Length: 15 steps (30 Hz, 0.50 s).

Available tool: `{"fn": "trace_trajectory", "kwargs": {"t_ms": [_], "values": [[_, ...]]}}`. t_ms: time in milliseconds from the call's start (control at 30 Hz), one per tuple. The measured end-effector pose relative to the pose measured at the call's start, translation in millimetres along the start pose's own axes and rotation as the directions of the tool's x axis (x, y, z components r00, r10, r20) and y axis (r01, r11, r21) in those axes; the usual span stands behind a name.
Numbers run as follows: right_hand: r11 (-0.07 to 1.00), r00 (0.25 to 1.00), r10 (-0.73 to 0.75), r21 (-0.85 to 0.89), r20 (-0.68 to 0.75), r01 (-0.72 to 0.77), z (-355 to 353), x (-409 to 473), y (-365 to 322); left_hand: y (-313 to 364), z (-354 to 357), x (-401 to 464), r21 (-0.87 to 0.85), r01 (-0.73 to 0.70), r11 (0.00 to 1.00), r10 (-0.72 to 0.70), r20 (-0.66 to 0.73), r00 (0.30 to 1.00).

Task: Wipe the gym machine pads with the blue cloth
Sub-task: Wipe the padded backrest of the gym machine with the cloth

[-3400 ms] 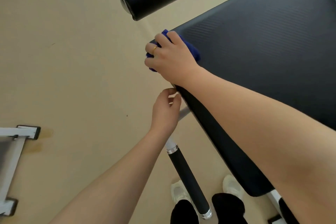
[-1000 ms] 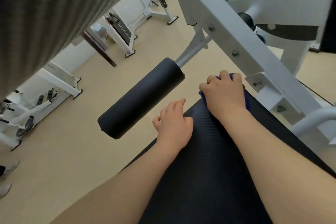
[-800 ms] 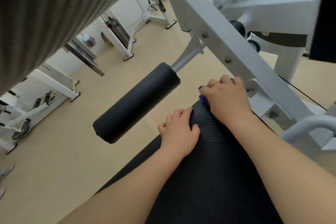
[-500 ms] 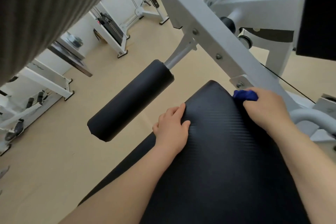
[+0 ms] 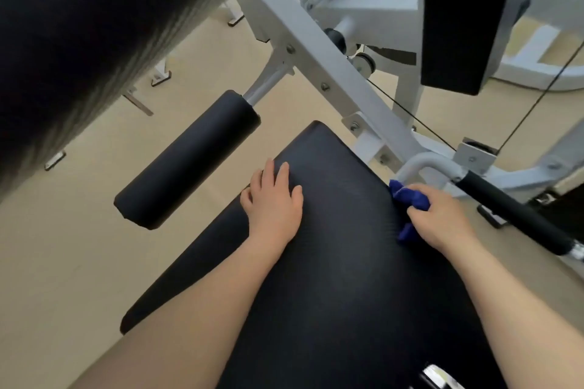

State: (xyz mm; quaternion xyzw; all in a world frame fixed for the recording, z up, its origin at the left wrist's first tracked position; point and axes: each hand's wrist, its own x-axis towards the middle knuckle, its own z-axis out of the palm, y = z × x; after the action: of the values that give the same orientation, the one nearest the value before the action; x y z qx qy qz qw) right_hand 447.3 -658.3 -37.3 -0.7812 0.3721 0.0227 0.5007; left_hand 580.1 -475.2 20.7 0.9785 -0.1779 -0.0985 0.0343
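- Black foam roller pad (image 5: 186, 161) sits off to my left, apart from both hands and not being wiped now.
- Left hand (image 5: 275, 202) lies flat on the flat pad (image 5: 331, 278), fingers (image 5: 268, 172) spread wide and holding nothing, probably to brace me.
- Right hand (image 5: 442, 221) bunches the blue cloth (image 5: 407, 199), fingers closed round it, pressing it against the pad's right edge, beside the black handle (image 5: 512, 215).
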Motion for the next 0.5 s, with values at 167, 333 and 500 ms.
{"fn": "trace_trajectory", "kwargs": {"t_ms": [167,333,500], "values": [[0.96,0.979,0.15,-0.219,-0.135,-0.177,-7.4,-59.0,69.4,11.3,12.2,-60.4,-0.027,-0.165,0.986,0.166,0.073,0.983],[0.842,0.958,0.239,-0.459,-0.157,-0.285,25.9,-117.7,87.5,0.0,8.4,-108.0,-0.241,-0.241,0.94,0.257,0.038,0.966],[0.905,0.961,0.266,-0.324,-0.075,-0.276,93.3,-179.7,64.5,-47.8,-3.2,-162.1,-0.363,-0.272,0.891,0.31,0.05,0.95]]}}
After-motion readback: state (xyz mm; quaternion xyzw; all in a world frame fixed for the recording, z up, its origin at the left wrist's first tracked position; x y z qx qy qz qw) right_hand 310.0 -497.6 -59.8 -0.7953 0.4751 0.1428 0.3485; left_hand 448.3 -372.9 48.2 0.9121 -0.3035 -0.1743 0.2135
